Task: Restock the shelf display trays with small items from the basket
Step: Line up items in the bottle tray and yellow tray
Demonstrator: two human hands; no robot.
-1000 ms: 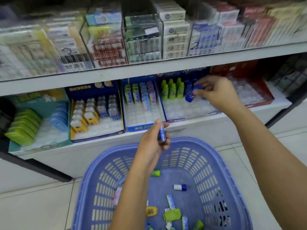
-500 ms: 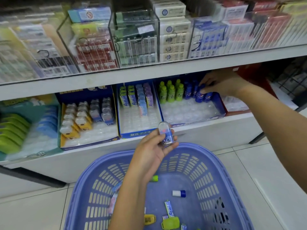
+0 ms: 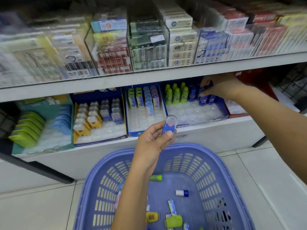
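Pinching blue dispenser (image 3: 169,126) (clear domed cap) upright.

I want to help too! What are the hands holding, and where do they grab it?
The left hand pinches a small blue case with a clear top by its blue lower end. The right hand grips a blue bottle near its top in the tray.
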